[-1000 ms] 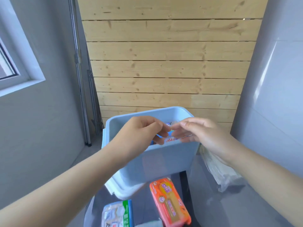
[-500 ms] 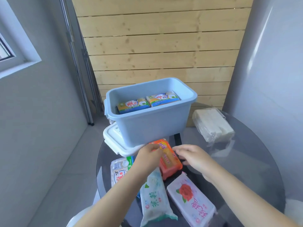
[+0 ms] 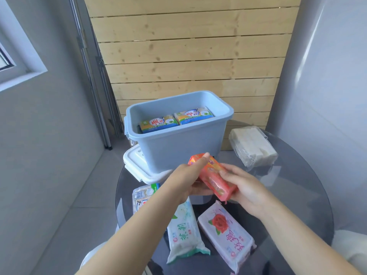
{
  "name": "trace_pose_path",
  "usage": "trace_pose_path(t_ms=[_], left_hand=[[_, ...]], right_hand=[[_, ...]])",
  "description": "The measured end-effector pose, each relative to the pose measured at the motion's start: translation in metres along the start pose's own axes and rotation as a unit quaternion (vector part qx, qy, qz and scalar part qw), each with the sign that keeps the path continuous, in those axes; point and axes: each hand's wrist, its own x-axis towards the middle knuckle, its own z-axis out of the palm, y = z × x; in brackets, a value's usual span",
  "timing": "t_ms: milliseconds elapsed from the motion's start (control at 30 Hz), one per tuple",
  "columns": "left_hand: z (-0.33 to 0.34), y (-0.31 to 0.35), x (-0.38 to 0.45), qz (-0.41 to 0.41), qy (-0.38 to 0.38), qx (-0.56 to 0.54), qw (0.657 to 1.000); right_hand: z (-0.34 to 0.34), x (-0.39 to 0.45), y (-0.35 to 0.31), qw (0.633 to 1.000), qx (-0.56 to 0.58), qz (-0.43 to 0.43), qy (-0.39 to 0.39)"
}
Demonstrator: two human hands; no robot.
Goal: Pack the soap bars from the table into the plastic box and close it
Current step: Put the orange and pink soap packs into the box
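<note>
An open light-blue plastic box (image 3: 178,147) stands at the back of the round glass table (image 3: 297,191), with two yellow-and-blue soap bars (image 3: 158,123) (image 3: 193,115) inside. Its white lid (image 3: 137,165) lies under and beside it on the left. My left hand (image 3: 188,175) and my right hand (image 3: 244,185) together hold an orange soap bar (image 3: 213,176), lifted just in front of the box. On the table below lie a green-and-white soap bar (image 3: 183,235), a pink rose-printed soap bar (image 3: 226,235) and a white soap bar (image 3: 143,197) partly hidden by my left arm.
A clear bag of pale blocks (image 3: 252,145) sits on the table to the right of the box. A wooden slat wall (image 3: 188,56) rises behind the table. Grey walls close in on both sides, with a window at the left.
Both hands came down from inside the box to the table, closed on the orange soap bar and lifted it off the glass. The view tilted downward.
</note>
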Motion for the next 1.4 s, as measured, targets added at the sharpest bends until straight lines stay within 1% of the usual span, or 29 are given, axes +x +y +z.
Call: trace_pose_path(t_ms=[100, 200, 267, 300, 367, 433, 500, 600, 667, 700, 733, 767, 833, 933, 1000, 1100, 1167, 1267, 1400], left_hand=[[-0.006, -0.004, -0.006, 0.015, -0.041, 0.009, 0.999], [-0.009, -0.016, -0.012, 0.025, -0.041, 0.043, 0.998], [-0.010, -0.027, -0.017, 0.022, -0.031, 0.103, 0.994], [-0.011, -0.031, -0.018, 0.026, -0.023, 0.160, 0.986], [-0.011, -0.037, -0.023, 0.041, -0.007, 0.284, 0.958], [-0.009, -0.040, -0.025, 0.058, -0.003, 0.360, 0.931], [-0.006, -0.041, -0.027, 0.065, -0.001, 0.401, 0.914], [-0.002, -0.037, -0.030, 0.060, -0.009, 0.462, 0.885], [0.000, -0.035, -0.032, 0.057, -0.016, 0.499, 0.864], [0.001, -0.033, -0.033, 0.054, -0.019, 0.512, 0.857], [0.002, -0.032, -0.034, 0.050, -0.023, 0.521, 0.852], [0.004, -0.030, -0.035, 0.042, -0.029, 0.527, 0.848], [0.007, -0.028, -0.037, 0.024, -0.049, 0.523, 0.851], [0.013, -0.027, -0.037, 0.006, -0.062, 0.497, 0.865], [0.017, -0.028, -0.038, 0.012, -0.058, 0.475, 0.878], [0.020, -0.028, -0.039, 0.039, -0.047, 0.419, 0.906], [0.018, -0.023, -0.040, 0.047, -0.040, 0.365, 0.929], [0.014, -0.010, -0.041, 0.047, -0.059, 0.242, 0.967], [0.009, 0.021, -0.043, 0.083, -0.060, 0.181, 0.978]], right_hand=[[-0.009, -0.017, -0.014, 0.997, -0.077, -0.017, -0.022], [-0.013, -0.034, -0.014, 0.986, -0.162, -0.015, -0.028], [-0.013, -0.048, -0.006, 0.977, -0.214, -0.013, -0.013], [-0.013, -0.055, -0.001, 0.974, -0.226, -0.010, -0.005], [-0.010, -0.067, 0.012, 0.971, -0.240, -0.002, 0.013], [-0.006, -0.077, 0.023, 0.964, -0.265, 0.002, 0.036], [-0.001, -0.081, 0.033, 0.952, -0.300, -0.007, 0.057], [0.006, -0.087, 0.039, 0.926, -0.368, -0.014, 0.084], [0.007, -0.091, 0.043, 0.893, -0.429, -0.019, 0.130], [0.006, -0.093, 0.045, 0.884, -0.440, -0.012, 0.155], [0.005, -0.097, 0.046, 0.887, -0.428, 0.002, 0.173], [0.003, -0.100, 0.048, 0.898, -0.401, 0.022, 0.181], [0.000, -0.107, 0.050, 0.920, -0.348, 0.058, 0.169], [0.003, -0.116, 0.053, 0.956, -0.249, 0.099, 0.118], [0.006, -0.118, 0.054, 0.976, -0.154, 0.105, 0.110], [0.004, -0.116, 0.051, 0.987, -0.064, 0.093, 0.118], [0.001, -0.115, 0.045, 0.990, -0.042, 0.076, 0.108], [-0.001, -0.109, 0.027, 0.994, -0.037, 0.039, 0.095], [0.000, -0.096, -0.013, 0.995, -0.047, -0.033, 0.078]])
